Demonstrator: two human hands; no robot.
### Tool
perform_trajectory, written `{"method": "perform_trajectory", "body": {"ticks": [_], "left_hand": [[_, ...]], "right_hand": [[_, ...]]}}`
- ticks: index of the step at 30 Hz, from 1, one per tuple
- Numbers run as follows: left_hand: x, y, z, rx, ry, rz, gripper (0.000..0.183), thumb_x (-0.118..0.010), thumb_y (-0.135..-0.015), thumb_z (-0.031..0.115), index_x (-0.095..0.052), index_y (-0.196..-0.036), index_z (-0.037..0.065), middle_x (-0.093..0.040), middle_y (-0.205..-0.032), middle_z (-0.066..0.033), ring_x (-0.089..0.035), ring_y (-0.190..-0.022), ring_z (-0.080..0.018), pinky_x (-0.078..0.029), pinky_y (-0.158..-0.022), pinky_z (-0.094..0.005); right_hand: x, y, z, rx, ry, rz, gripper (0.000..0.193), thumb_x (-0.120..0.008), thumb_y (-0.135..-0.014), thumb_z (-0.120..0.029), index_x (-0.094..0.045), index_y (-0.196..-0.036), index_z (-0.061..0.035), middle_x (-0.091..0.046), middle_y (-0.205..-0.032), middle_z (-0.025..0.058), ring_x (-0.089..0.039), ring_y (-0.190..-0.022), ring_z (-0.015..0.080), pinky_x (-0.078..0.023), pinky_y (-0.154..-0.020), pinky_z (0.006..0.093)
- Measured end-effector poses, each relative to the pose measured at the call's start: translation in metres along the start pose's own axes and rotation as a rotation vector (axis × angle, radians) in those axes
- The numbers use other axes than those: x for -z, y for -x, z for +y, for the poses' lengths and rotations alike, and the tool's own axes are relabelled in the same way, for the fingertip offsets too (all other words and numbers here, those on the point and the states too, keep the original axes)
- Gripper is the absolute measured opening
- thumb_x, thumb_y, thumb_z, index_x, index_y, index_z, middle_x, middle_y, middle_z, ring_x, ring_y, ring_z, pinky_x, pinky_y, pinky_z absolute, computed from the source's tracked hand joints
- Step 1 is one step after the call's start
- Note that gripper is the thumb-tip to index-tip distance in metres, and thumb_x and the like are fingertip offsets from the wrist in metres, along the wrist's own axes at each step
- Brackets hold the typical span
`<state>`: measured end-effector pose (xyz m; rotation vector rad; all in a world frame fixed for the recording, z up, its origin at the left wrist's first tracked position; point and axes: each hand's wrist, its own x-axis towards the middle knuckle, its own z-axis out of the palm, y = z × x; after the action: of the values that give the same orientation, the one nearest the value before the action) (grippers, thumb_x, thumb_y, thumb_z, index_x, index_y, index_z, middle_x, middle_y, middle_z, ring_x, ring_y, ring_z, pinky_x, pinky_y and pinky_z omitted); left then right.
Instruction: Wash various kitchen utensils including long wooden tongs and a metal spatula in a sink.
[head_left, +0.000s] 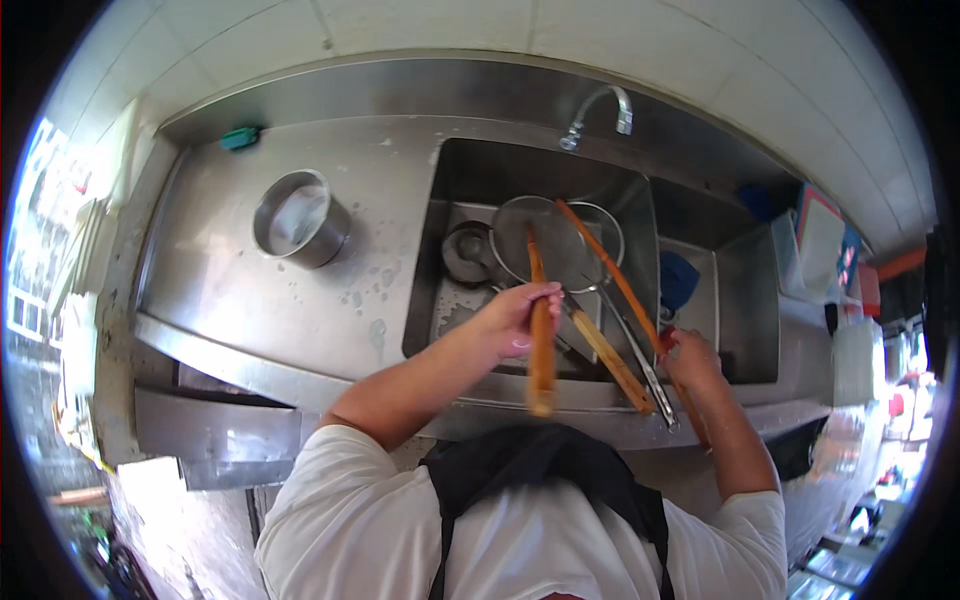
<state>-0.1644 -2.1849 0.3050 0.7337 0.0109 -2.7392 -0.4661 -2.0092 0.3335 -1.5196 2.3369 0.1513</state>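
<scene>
My left hand [522, 318] is closed around a thick wooden stick [541, 365] that slopes down into the sink over a round mesh strainer [520, 225]. My right hand [692, 358] grips a long, thin reddish-brown wooden stick [610, 262] slanting across the strainers. Something red [667, 339] shows at its fingers; I cannot make out what. A second round rim [622, 240] overlaps the strainer. Between my hands, a pale wooden handle [608, 358] and a metal handle [642, 368] lean over the sink's front edge. A round metal pan [466, 252] sits lower in the basin.
The steel sink has a large basin [480, 165] and a smaller right basin [735, 300] holding a dark blue cloth-like thing [679, 280]. A curved faucet [608, 92] stands behind. On the left drainboard are a metal pot [325, 240] and a green sponge-like thing [240, 138]. Plastic containers [808, 245] stand right.
</scene>
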Motion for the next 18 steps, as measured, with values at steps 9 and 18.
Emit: {"method": "perform_trajectory", "body": {"ticks": [9,18], "left_hand": [[0.115,0.095,-0.007,0.069,-0.478,0.254,0.029,-0.061,-0.097,0.027,-0.05,-0.119,0.012,-0.052,-0.071,0.0019,-0.048,-0.048,-0.0069,-0.042,-0.042,-0.0227],[0.098,0.168,-0.032,-0.071,-0.643,0.327,0.045,-0.058,-0.097,0.043,-0.049,-0.13,0.014,-0.046,-0.068,0.0032,-0.038,-0.045,-0.0059,-0.031,-0.04,-0.0218]], "right_hand": [[0.05,-0.107,-0.274,1.007,-0.425,0.406,0.029,-0.072,-0.08,-0.021,-0.067,-0.106,-0.0081,-0.065,-0.104,0.0103,-0.064,-0.094,0.0328,-0.052,-0.08,0.0409],[0.023,-0.143,-0.611,1.123,-0.303,0.279,0.036,-0.068,-0.085,-0.036,-0.066,-0.107,-0.0075,-0.063,-0.109,0.0135,-0.064,-0.099,0.034,-0.053,-0.083,0.0448]]}}
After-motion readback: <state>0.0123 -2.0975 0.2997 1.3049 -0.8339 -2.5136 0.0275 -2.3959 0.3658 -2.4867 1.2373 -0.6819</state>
